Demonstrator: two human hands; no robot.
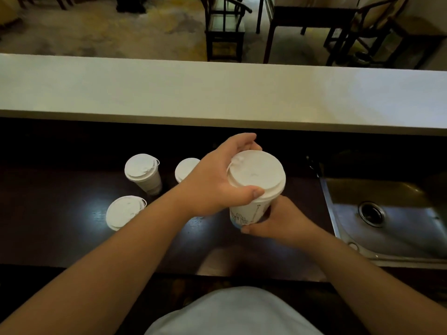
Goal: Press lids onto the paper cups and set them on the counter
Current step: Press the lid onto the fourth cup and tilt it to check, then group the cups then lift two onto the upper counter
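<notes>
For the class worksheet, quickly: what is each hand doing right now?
Left hand: grips the rim of the lid on the held cup.
Right hand: grips the held cup's lower body.

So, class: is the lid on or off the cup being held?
On. The lid covers the held cup; left hand grips its rim.

Dim, soft pic w/ glare on dark counter (72, 228).

Three lidded cups (142, 174) grouped on lower counter (60, 213), left of centre. Fourth cup (251, 213) held above counter, right of group. Sink (387, 213) set at right. Raised ledge (217, 93) behind; chairs (225, 27) beyond.
</notes>
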